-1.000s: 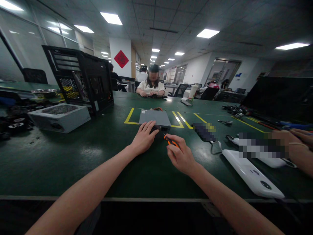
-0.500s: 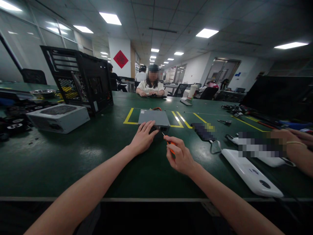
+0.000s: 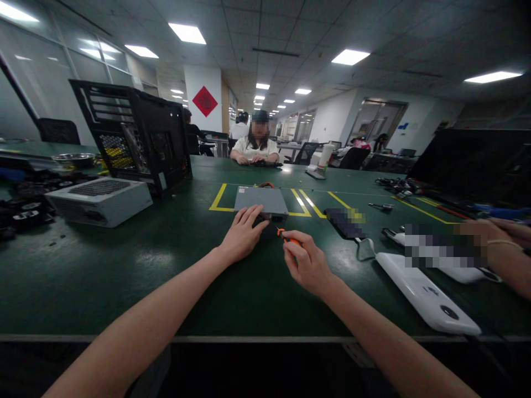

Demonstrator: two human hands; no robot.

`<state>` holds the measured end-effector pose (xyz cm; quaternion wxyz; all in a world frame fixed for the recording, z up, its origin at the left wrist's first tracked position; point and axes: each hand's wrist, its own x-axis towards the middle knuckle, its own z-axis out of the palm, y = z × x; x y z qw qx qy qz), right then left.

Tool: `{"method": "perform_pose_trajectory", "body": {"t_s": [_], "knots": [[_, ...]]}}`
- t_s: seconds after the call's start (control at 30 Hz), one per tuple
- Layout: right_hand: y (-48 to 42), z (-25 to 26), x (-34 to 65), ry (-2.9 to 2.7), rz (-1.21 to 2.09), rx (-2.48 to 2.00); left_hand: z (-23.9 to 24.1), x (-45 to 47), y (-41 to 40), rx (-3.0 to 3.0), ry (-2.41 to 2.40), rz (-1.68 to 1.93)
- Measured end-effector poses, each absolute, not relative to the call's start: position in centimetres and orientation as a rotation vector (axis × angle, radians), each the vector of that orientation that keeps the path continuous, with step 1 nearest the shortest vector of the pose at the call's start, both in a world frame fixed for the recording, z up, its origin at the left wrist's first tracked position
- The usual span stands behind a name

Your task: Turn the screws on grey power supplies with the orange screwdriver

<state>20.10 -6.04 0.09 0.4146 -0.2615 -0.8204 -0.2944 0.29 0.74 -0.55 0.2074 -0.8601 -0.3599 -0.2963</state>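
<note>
A grey metal power supply unit lies on the green table, its front edge with a socket facing me and orange-red wires behind it. My left hand holds its near left edge, fingers over the top and thumb at the front face. In my right hand is a screwdriver with an orange and black handle, gripped by thumb and fingers. Its thin shaft points up and left at the unit's front face, below the socket. I cannot tell whether the tip touches.
On the left stand a black computer case and a larger grey power supply. Right of my hand are a phone and a white power bank. Another person's hand is at far right; a person sits opposite.
My right hand has shifted very slightly and the screwdriver handle has turned in its fingers. My left hand and the power supply unit stay where they were.
</note>
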Motion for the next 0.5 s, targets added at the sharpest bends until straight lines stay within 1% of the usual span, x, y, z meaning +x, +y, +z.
{"method": "perform_pose_trajectory", "body": {"t_s": [0.2,0.33,0.5], "knots": [[-5.99,0.19,20.2,-2.09,-0.732,-0.679,-0.5,0.22,0.69,-2.382,-0.991,-0.777],[-5.98,0.22,20.26,-2.06,-0.636,-0.676,-0.43,0.18,0.65,-2.383,-0.992,-0.772],[-6.0,0.23,20.41,-2.11,-0.708,-0.665,-0.36,0.17,0.63,-2.401,-0.988,-0.792]]}}
